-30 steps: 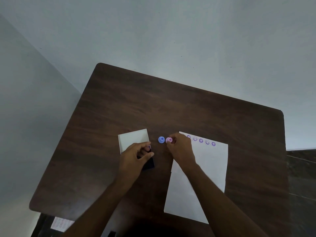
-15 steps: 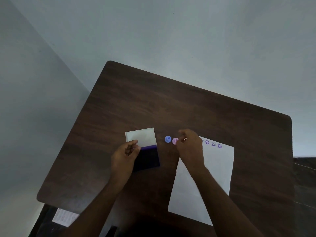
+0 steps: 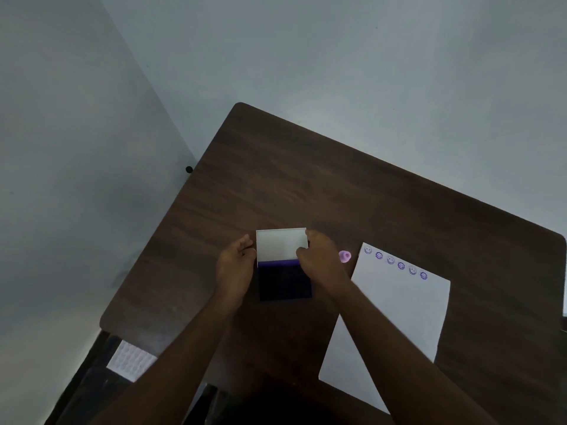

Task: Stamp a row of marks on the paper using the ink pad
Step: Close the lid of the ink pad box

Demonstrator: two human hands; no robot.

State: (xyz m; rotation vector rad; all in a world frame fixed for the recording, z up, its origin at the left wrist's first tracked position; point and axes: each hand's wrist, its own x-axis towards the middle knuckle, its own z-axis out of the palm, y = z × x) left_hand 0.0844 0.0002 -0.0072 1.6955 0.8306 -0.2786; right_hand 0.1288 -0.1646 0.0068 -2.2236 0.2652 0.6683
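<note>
Having left the pink stamp (image 3: 345, 256), right hand (image 3: 319, 265) now pinches ink pad lid (image 3: 281, 244) w/ left hand (image 3: 235, 266), fingers curled at both edges.

No readable text; smiley stamp marks (image 3: 395, 262) on paper (image 3: 395, 317)

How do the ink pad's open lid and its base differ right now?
The lid is plain white; the base is dark purple. The left hand and right hand flank the lid's side edges; the base lies nearer the wrists. Both are similar-sized rectangles joined along one edge.
</note>
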